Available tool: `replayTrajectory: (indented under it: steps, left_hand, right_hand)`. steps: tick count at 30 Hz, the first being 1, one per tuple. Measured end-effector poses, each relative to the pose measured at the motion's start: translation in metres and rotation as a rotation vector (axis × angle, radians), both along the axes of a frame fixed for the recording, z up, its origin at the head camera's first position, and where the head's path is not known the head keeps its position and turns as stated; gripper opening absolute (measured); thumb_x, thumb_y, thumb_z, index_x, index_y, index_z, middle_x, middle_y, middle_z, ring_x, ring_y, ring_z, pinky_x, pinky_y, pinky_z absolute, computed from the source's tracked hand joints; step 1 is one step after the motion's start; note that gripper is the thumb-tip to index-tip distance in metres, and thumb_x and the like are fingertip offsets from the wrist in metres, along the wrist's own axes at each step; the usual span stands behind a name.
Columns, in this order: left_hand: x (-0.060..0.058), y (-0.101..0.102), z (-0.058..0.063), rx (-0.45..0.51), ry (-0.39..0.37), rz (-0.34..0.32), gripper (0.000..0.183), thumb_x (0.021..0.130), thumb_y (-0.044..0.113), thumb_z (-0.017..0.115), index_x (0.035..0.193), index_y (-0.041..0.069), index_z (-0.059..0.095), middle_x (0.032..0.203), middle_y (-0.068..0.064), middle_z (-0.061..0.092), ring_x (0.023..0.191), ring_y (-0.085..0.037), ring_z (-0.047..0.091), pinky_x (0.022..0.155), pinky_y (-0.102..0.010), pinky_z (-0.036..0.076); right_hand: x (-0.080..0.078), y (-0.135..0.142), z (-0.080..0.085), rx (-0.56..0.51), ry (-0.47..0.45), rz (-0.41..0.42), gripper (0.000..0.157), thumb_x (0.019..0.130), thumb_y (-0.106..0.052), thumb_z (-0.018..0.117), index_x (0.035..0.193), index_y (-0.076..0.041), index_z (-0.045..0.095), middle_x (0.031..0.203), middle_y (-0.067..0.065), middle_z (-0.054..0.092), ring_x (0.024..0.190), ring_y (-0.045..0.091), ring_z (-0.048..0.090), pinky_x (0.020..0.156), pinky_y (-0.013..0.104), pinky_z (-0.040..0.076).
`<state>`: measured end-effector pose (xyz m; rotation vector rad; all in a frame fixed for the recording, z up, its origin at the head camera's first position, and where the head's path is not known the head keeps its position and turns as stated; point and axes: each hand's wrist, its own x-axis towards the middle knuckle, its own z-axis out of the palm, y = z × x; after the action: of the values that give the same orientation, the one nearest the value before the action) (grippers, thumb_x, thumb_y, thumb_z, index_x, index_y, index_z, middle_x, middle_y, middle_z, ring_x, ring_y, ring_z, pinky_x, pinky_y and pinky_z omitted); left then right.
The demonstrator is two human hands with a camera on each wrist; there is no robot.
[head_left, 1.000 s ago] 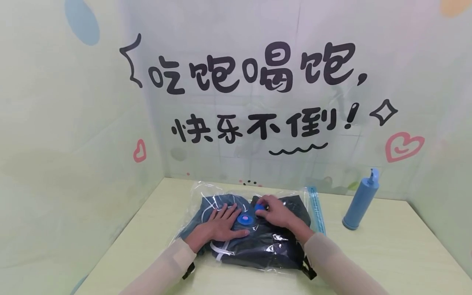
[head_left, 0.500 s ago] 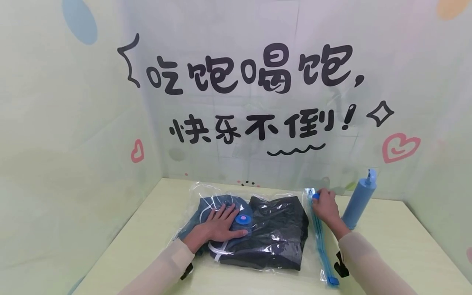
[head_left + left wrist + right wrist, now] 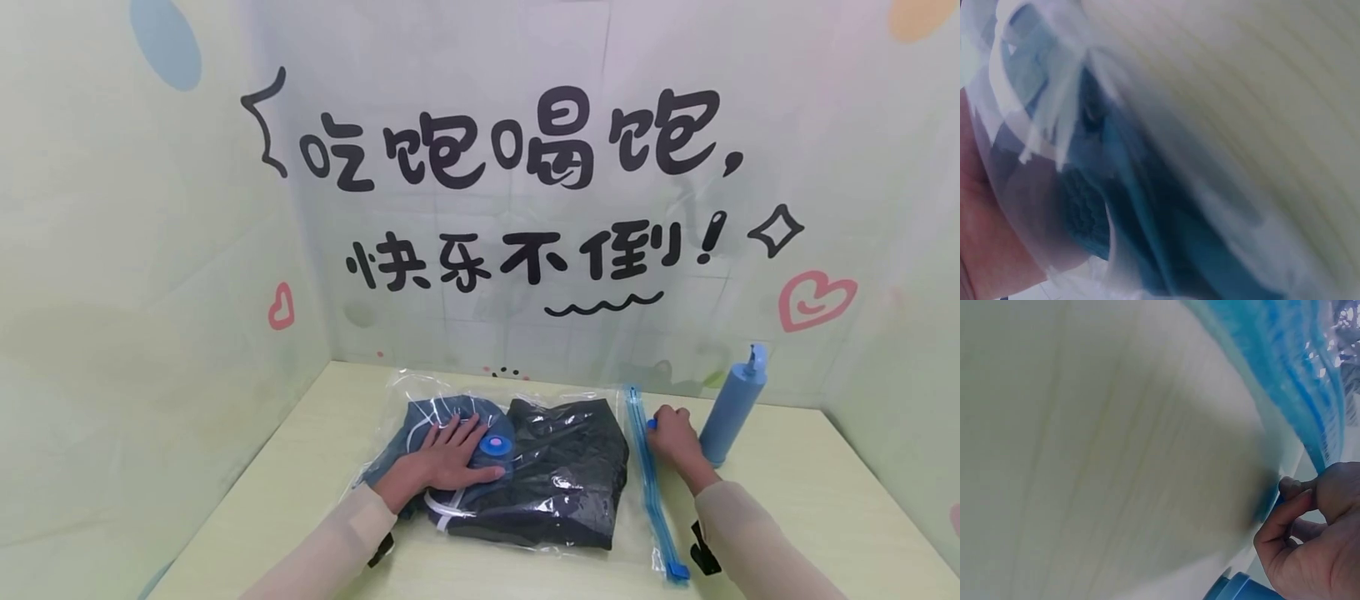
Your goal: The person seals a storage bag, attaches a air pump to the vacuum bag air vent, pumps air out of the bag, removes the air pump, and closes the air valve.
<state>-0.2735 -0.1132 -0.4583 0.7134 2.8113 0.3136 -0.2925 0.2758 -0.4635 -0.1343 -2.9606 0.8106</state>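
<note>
A clear vacuum storage bag (image 3: pixel 637 533) lies flat with dark folded clothing (image 3: pixel 570 467) and blue clothing (image 3: pixel 390 458) inside. My left hand (image 3: pixel 450 462) rests on the bag with fingers spread, beside the round blue valve (image 3: pixel 496 445) with its pink centre. Just right of the bag's blue zip strip (image 3: pixel 651 492), my right hand (image 3: pixel 675 440) pinches a small blue valve cap (image 3: pixel 652 424) low over the table. In the right wrist view, the curled fingers of the right hand (image 3: pixel 1310 540) hide most of it. The left wrist view is blurred and shows clothing (image 3: pixel 1141 206) under plastic.
A blue hand pump (image 3: pixel 735 408) stands upright right behind my right hand. A blue zip slider (image 3: pixel 678 572) sits at the near end of the strip. Printed wall sheets (image 3: pixel 480 333) enclose the pale wooden table (image 3: pixel 810 517) at the back and sides.
My right hand has moved right from beside the valve, across the zip strip, to the table by the pump, carrying the blue cap. The left hand has stayed in place.
</note>
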Motion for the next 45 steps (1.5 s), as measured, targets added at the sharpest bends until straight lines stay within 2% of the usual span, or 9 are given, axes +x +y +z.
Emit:
replayTrajectory:
  steps: [11,15,22,28,34,38,41,43,45]
  left_hand:
    - [-0.002,-0.001,-0.003,0.01,-0.013,-0.008,0.096,0.094,0.075,0.045,0.163,0.011,0.025,0.167,-0.011,0.018,0.152,-0.037,0.008,0.117,-0.06,0.006]
    - [-0.004,-0.002,-0.007,0.023,-0.015,-0.006,0.101,0.091,0.08,0.041,0.163,0.012,0.024,0.168,-0.011,0.016,0.152,-0.036,0.006,0.117,-0.059,0.004]
    - [0.0,-0.001,0.001,0.019,-0.01,-0.008,0.096,0.093,0.075,0.046,0.162,0.01,0.028,0.166,-0.012,0.02,0.152,-0.039,0.01,0.117,-0.061,0.007]
    - [0.0,-0.002,0.004,0.008,-0.008,0.0,0.093,0.095,0.071,0.048,0.162,0.01,0.026,0.167,-0.011,0.02,0.152,-0.038,0.01,0.117,-0.061,0.008]
    - [-0.009,-0.006,-0.012,0.026,0.007,-0.005,0.104,0.089,0.083,0.04,0.163,0.012,0.025,0.167,-0.011,0.017,0.152,-0.037,0.006,0.117,-0.061,0.004]
    - [-0.015,-0.008,-0.023,0.046,0.018,-0.007,0.105,0.087,0.085,0.039,0.163,0.014,0.024,0.168,-0.01,0.016,0.152,-0.036,0.004,0.116,-0.061,0.002]
    - [-0.015,-0.007,-0.023,0.046,0.012,-0.009,0.104,0.088,0.084,0.039,0.164,0.014,0.023,0.168,-0.009,0.015,0.153,-0.036,0.004,0.116,-0.061,0.003]
    - [-0.013,-0.007,-0.02,0.039,0.004,-0.014,0.104,0.089,0.084,0.039,0.164,0.014,0.022,0.168,-0.01,0.014,0.152,-0.036,0.003,0.116,-0.061,0.002]
    - [-0.01,-0.005,-0.013,0.037,0.0,-0.015,0.104,0.089,0.083,0.039,0.163,0.012,0.023,0.168,-0.011,0.015,0.152,-0.037,0.005,0.116,-0.061,0.003]
  right_hand:
    - [-0.001,0.007,-0.003,0.037,-0.024,-0.029,0.034,0.096,-0.005,0.057,0.114,0.022,0.048,0.107,0.038,0.045,0.098,0.05,0.053,0.089,0.062,0.045]
    - [-0.002,0.01,-0.004,0.057,-0.02,-0.004,0.034,0.096,-0.005,0.058,0.112,0.022,0.048,0.104,0.037,0.047,0.098,0.05,0.052,0.089,0.062,0.045]
    - [-0.009,0.014,-0.002,0.1,0.013,0.05,0.036,0.092,-0.003,0.062,0.11,0.025,0.05,0.102,0.037,0.056,0.104,0.052,0.051,0.091,0.06,0.045]
    - [0.0,0.006,0.013,0.116,0.042,0.068,0.03,0.09,-0.003,0.059,0.104,0.022,0.048,0.097,0.035,0.053,0.099,0.051,0.051,0.082,0.06,0.047]
    - [0.014,-0.005,0.025,0.114,0.088,0.089,0.011,0.088,0.001,0.051,0.085,0.009,0.045,0.081,0.023,0.045,0.077,0.038,0.046,0.063,0.05,0.044]
    - [0.018,-0.006,0.035,0.093,0.161,0.108,0.022,0.09,-0.005,0.058,0.073,-0.002,0.044,0.067,0.007,0.04,0.061,0.024,0.04,0.052,0.037,0.033]
    - [0.022,-0.004,0.049,0.055,0.174,0.127,0.031,0.095,-0.016,0.065,0.07,-0.006,0.049,0.06,0.001,0.042,0.053,0.018,0.04,0.05,0.033,0.033]
    - [0.026,-0.002,0.06,0.056,0.136,0.146,0.035,0.097,-0.024,0.067,0.07,-0.008,0.052,0.06,-0.001,0.044,0.053,0.017,0.044,0.051,0.033,0.037]
    - [0.032,0.002,0.072,0.06,0.049,0.177,0.042,0.098,-0.03,0.068,0.065,-0.009,0.052,0.057,-0.002,0.043,0.052,0.016,0.043,0.05,0.032,0.037]
